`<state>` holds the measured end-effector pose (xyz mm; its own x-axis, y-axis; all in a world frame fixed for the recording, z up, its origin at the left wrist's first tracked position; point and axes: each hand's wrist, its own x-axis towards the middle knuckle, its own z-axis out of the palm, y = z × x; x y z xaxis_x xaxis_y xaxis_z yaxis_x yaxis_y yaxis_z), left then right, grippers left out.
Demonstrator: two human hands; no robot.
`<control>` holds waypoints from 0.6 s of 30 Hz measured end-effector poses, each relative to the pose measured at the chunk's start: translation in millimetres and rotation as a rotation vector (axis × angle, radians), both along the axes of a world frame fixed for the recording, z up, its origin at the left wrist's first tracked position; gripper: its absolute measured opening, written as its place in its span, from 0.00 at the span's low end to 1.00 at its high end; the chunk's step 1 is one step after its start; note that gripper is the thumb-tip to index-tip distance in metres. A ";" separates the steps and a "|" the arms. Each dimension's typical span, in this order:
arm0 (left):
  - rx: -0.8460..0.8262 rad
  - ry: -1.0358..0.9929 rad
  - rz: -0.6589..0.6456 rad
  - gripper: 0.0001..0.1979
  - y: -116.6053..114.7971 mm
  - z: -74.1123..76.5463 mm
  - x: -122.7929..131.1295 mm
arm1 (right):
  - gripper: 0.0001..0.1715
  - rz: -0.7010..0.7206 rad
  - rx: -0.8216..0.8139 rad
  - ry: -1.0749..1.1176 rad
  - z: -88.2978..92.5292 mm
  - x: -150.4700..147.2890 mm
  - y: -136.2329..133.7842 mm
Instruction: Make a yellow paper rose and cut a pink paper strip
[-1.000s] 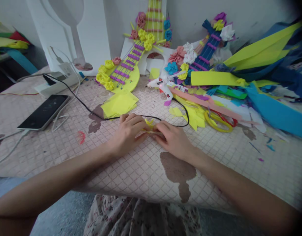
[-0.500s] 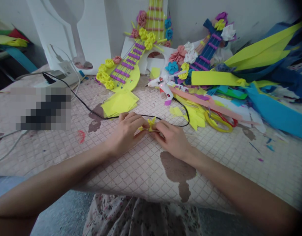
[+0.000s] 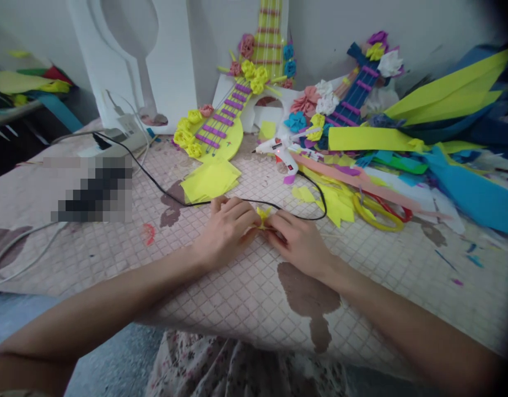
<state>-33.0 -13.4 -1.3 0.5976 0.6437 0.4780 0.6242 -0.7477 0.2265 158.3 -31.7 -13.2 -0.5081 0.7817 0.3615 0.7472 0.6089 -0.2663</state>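
Observation:
Between my fingertips is a small yellow crepe paper flower (image 3: 263, 215), partly hidden by the fingers. My left hand (image 3: 229, 229) pinches it from the left, and my right hand (image 3: 299, 240) pinches it from the right. A thin stick pokes out beside the right hand, too faint to make out well. Behind my left hand lies a stack of yellow paper squares (image 3: 211, 179). Beyond my right hand a white hot glue gun (image 3: 281, 151) lies on its side with a small red light on it. Its black cord (image 3: 254, 202) passes just behind both hands.
Yellow-handled scissors (image 3: 378, 218) and yellow paper scraps (image 3: 332, 201) lie to the right. A yellow paper guitar (image 3: 221, 135) and a blue one (image 3: 357, 91) stand at the back among coloured paper strips (image 3: 473, 184). A power strip (image 3: 113, 140) sits back left.
The view has shifted slightly, so everything sits a little further right and lower. Both hands keep hold of the yellow flower, and the fingers have closed in around it somewhat.

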 end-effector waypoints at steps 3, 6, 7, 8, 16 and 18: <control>0.007 0.023 -0.017 0.03 -0.5 0.3 0.0 | 0.05 0.002 0.023 -0.015 -2.1 0.7 -0.3; 0.000 0.041 -0.017 0.04 -0.7 -0.1 0.0 | 0.04 0.013 0.041 -0.031 -5.2 1.6 -0.3; -0.007 0.050 -0.020 0.05 -0.7 -0.3 -0.1 | 0.04 0.016 0.045 -0.034 -6.1 1.9 -0.3; -0.015 0.058 -0.024 0.05 -0.7 -0.6 -0.1 | 0.03 0.015 0.051 -0.035 -6.9 2.2 -0.3; -0.065 0.066 -0.033 0.05 -0.2 -2.3 -0.9 | 0.05 0.020 0.075 -0.024 -8.4 2.5 -0.5; -0.073 0.064 -0.037 0.05 0.2 -2.3 -1.5 | 0.06 0.024 0.080 -0.031 -8.2 2.4 -1.0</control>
<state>-34.4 -13.2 -3.5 0.6497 0.6523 0.3905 0.6111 -0.7536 0.2422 160.7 -32.6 -21.5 -0.5382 0.7385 0.4063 0.7392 0.6451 -0.1935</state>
